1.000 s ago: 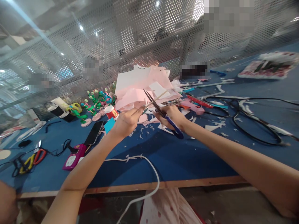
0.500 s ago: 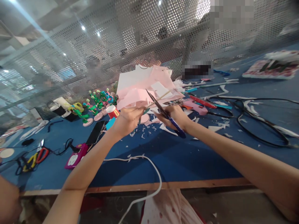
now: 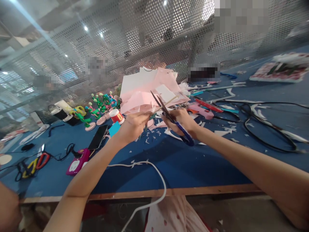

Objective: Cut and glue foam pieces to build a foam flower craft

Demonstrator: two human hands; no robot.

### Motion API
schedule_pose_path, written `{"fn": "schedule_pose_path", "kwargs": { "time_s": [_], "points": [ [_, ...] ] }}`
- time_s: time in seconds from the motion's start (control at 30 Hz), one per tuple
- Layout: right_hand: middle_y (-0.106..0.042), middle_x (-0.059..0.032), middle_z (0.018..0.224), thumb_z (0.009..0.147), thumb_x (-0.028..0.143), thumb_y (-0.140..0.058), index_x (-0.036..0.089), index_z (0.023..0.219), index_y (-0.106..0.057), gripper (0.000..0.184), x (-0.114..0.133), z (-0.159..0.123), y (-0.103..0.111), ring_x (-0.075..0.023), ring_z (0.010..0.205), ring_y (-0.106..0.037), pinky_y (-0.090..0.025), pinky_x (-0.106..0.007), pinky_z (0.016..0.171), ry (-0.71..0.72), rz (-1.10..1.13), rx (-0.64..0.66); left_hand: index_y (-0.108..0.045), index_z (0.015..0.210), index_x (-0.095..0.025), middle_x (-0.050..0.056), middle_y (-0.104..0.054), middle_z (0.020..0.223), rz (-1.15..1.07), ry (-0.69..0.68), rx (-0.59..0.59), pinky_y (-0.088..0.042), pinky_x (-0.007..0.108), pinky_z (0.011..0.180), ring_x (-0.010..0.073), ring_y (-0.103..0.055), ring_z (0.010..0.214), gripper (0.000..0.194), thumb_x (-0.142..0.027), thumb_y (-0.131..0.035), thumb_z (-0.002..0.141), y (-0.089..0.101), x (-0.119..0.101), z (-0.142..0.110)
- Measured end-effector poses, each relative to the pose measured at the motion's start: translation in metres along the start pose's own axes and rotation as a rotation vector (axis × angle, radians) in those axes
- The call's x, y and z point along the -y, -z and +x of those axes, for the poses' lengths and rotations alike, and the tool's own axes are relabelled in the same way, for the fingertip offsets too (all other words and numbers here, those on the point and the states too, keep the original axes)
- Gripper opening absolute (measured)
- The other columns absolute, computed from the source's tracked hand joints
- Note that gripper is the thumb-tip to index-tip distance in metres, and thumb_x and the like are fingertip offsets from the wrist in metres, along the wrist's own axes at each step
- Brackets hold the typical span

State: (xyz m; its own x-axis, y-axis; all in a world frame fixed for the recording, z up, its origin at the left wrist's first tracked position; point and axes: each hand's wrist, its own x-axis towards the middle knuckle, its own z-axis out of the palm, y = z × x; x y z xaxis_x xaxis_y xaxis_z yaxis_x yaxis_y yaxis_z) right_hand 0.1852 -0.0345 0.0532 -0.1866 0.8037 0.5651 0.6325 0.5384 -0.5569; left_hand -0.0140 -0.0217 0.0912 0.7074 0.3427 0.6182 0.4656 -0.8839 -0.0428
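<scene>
My right hand (image 3: 182, 120) is closed on a pair of scissors (image 3: 182, 131) with dark blades and blue handles. The blades point up and to the left, and they stand apart across a thin pale stick (image 3: 157, 110). Pinched in the fingers of my left hand (image 3: 135, 126) is that stick, with something small and dark green beside it; my fingers partly hide both. Under the hands lie a pink round disc (image 3: 150, 123), largely covered, and several white paper scraps (image 3: 147, 139).
Pink and white sheets (image 3: 137, 83) lie behind my hands. To the right are a pink glue gun (image 3: 201, 110), a red-handled tool (image 3: 209, 105) and black cable (image 3: 245, 122). A red cup (image 3: 117, 116), green craft plants (image 3: 84, 120), a phone (image 3: 98, 138) and yellow-and-red scissors (image 3: 42, 160) are left.
The scissor blades have spread wider apart, with the lower handle shifting slightly down. My left hand has moved a little to the right, closer to the blades.
</scene>
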Motion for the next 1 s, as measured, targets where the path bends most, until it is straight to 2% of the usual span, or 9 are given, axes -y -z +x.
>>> {"fn": "schedule_pose_path", "kwargs": {
  "time_s": [0.1,0.3,0.5,0.63,0.8,1.0],
  "points": [
    [-0.044,-0.0002,0.042,0.072,0.033,-0.047,0.021,0.048,-0.037,0.028,0.0019,0.0003,0.0005,-0.0109,0.043,-0.042,-0.033,-0.026,0.050,0.008,0.013,0.005,-0.064,0.097,-0.011,0.009,-0.071,0.089,-0.011,-0.020,-0.027,-0.055,0.023,0.072,0.0136,-0.066,0.079,0.024,-0.015,-0.042,0.088,-0.0004,-0.0010,0.0001],
    [-0.045,-0.0005,0.042,0.071,0.034,-0.048,0.021,0.048,-0.037,0.029,0.0025,0.0005,0.0008,-0.0115,0.043,-0.043,-0.033,-0.026,0.051,-0.045,0.022,0.029,-0.062,0.101,-0.010,0.009,-0.070,0.084,0.047,-0.047,-0.039,-0.054,0.024,0.069,0.0136,-0.066,0.075,0.025,-0.014,-0.041,0.088,0.0008,-0.0018,0.0006],
    [-0.050,-0.0039,0.047,0.077,0.044,-0.049,0.018,0.052,-0.044,0.037,0.0008,0.0009,0.0005,-0.0134,0.049,-0.049,-0.034,-0.026,0.053,-0.106,0.078,0.153,-0.065,0.080,-0.011,0.005,-0.064,0.064,0.001,0.032,0.003,-0.047,0.022,0.058,0.0104,-0.059,0.058,0.023,-0.014,-0.043,0.087,0.0009,-0.0042,0.0010],
    [-0.053,-0.0034,0.051,0.074,0.053,-0.053,0.017,0.056,-0.048,0.041,0.0021,0.0019,0.0021,-0.0143,0.053,-0.051,-0.035,-0.025,0.056,-0.174,0.070,0.231,-0.063,0.075,-0.011,0.002,-0.060,0.058,-0.037,0.094,0.033,-0.045,0.020,0.056,0.0089,-0.057,0.055,0.022,-0.014,-0.044,0.087,0.0032,-0.0061,0.0027],
    [-0.056,-0.0026,0.055,0.073,0.060,-0.051,0.017,0.058,-0.051,0.045,-0.0002,0.0030,0.0034,-0.0164,0.057,-0.053,-0.034,-0.026,0.058,-0.142,0.107,0.279,-0.062,0.076,-0.010,0.002,-0.061,0.058,-0.022,0.056,0.003,-0.043,0.020,0.055,0.0094,-0.057,0.054,0.020,-0.010,-0.045,0.085,0.0047,-0.0051,0.0043],
    [-0.057,-0.0025,0.057,0.076,0.058,-0.050,0.017,0.060,-0.052,0.045,0.0003,0.0024,0.0044,-0.0159,0.058,-0.053,-0.036,-0.026,0.061,-0.098,0.145,0.288,-0.062,0.071,-0.011,0.002,-0.061,0.056,-0.010,0.071,0.009,-0.042,0.020,0.053,0.0092,-0.057,0.053,0.020,-0.010,-0.046,0.084,0.0059,-0.0059,0.0052]
  ]
}}
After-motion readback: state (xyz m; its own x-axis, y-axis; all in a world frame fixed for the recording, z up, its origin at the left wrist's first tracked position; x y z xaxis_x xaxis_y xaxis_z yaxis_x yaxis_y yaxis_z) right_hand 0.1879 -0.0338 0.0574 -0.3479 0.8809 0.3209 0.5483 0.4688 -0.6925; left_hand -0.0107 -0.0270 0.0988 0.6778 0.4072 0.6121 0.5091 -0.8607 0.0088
